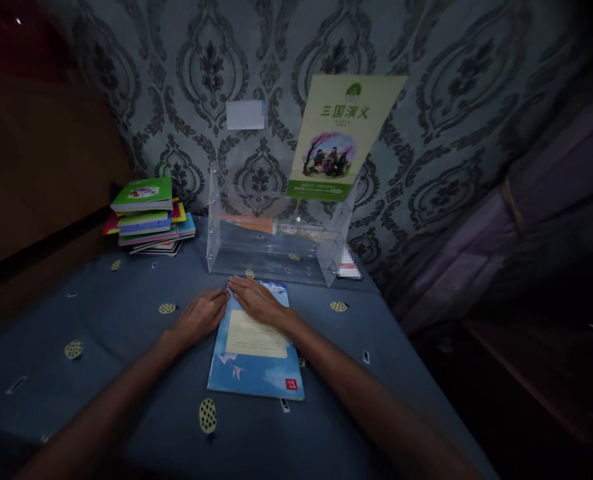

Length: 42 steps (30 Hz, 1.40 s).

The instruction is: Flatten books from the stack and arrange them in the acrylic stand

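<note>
A blue book (256,357) with a pale label lies flat on the blue-grey tablecloth (126,313) in front of me. My right hand (256,300) lies flat on the book's far end, fingers stretched out. My left hand (201,317) rests beside the book's far left corner, fingers together and touching its edge. Just beyond the hands stands a clear acrylic book stand (276,240). A green book (344,137) leans upright in the stand's right side, against the wall.
A stack of colourful books (149,217) sits at the far left of the table near the wall. A small white card (245,115) is stuck on the patterned wall. The table's right edge drops off to dark floor and a curtain.
</note>
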### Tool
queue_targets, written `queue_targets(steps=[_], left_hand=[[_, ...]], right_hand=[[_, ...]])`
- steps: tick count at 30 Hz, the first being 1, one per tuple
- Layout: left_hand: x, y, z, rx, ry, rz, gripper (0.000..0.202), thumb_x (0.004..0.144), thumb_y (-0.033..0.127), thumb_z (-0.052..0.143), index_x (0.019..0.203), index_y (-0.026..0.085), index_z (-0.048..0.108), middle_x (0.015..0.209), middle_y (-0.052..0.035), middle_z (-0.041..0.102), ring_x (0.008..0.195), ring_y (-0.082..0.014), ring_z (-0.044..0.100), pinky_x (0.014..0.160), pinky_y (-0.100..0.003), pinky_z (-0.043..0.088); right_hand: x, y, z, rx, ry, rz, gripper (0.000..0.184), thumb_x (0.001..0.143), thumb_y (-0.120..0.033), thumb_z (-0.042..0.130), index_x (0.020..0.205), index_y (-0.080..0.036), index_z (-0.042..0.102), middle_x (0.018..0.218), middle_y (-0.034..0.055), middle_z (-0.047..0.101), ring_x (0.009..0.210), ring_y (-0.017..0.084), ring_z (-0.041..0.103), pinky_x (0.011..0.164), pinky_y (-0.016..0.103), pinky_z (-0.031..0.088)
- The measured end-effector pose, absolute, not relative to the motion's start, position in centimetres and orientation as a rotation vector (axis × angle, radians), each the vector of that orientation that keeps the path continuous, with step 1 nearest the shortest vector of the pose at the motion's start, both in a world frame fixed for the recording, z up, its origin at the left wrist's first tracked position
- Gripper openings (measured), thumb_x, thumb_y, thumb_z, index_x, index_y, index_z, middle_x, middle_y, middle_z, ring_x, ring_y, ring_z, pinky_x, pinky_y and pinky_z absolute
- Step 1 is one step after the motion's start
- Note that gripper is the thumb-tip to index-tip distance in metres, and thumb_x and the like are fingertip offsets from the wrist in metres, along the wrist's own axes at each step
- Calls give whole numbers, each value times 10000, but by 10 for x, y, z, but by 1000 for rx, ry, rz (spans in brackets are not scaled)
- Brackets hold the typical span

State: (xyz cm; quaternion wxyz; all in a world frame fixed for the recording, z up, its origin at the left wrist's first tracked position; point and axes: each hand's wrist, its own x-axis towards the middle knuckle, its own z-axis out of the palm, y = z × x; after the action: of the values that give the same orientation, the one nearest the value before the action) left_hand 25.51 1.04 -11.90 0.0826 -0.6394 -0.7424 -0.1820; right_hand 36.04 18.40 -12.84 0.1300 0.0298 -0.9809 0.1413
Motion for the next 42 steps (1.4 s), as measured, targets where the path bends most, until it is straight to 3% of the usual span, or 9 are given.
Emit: queue_targets(steps=[13, 24, 42], left_hand=[[251, 12, -124, -1914, -2231, -624, 312, 960, 229, 402, 1157, 173, 638, 1224, -134, 657, 1082, -260, 654, 943, -414, 545], [237, 45, -139, -1952, -2207, -584, 411, 933, 245, 406, 1290, 125, 572, 1372, -152, 591, 1304, -261, 534, 1103, -446, 429], [266, 41, -130, -1997, -2216, -599, 424, 960, 289, 386, 1283, 111, 595, 1338, -156, 609, 1243, -271, 573, 1072, -443, 459]], right_hand=[[433, 246, -160, -130, -2691, 518, 455, 1013, -338, 357, 1434, -229, 490, 1475, 92, 510, 1385, 237, 449, 1175, 510, 331], [447, 247, -161, -246, -2646, 587, 467, 1008, -359, 357, 1426, -207, 502, 1494, 97, 487, 1406, 239, 419, 1175, 489, 342], [475, 212, -141, -279, -2754, 546, 491, 997, -322, 380, 1412, -86, 496, 1478, 182, 484, 1390, 282, 428, 1165, 496, 344]])
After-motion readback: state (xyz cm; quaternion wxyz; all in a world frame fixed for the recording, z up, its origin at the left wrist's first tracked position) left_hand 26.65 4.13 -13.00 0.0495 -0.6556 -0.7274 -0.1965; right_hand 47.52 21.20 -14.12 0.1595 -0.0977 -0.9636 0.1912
